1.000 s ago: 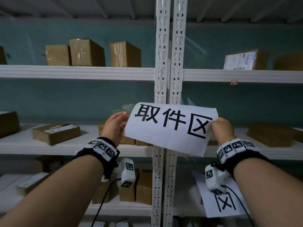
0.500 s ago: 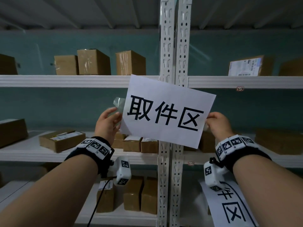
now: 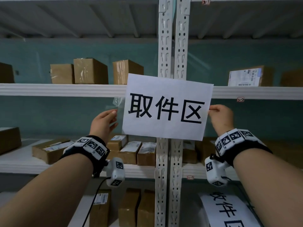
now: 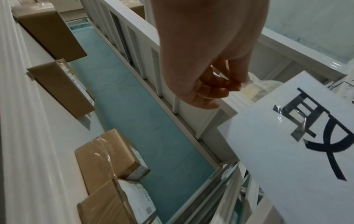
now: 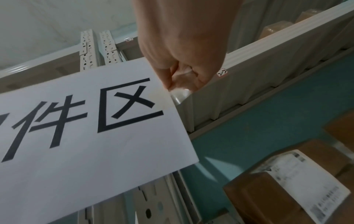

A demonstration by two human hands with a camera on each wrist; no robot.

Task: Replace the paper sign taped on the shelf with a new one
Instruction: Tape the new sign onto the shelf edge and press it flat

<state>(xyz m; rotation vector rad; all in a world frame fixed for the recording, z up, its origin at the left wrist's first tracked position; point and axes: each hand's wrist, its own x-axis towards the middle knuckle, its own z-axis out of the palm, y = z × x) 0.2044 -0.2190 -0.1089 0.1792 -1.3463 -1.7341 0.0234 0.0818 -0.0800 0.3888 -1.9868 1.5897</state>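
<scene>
A white paper sign (image 3: 167, 107) with three black characters hangs in front of the shelf's two white uprights (image 3: 172, 46), its top edge over the middle shelf beam (image 3: 65, 90). My right hand (image 3: 212, 110) pinches the sign's right edge together with a piece of clear tape (image 5: 179, 94). My left hand (image 3: 114, 115) is just left of the sign and pinches a strip of clear tape (image 3: 117, 102) that runs to the sign's left edge. In the left wrist view the fingertips (image 4: 231, 84) close on that tape beside the sign (image 4: 298, 136). A second printed sign (image 3: 229, 210) lies on the lower right shelf.
Brown cardboard parcels (image 3: 90, 71) stand on the upper shelf, and more parcels (image 3: 131, 149) sit on the shelf below. A labelled box (image 3: 246, 77) is at the upper right. A teal wall (image 3: 49, 112) runs behind the shelves.
Both hands have lifted the sign from the lower shelf level up to the middle beam, and it now hangs more level. The view has tilted upward.
</scene>
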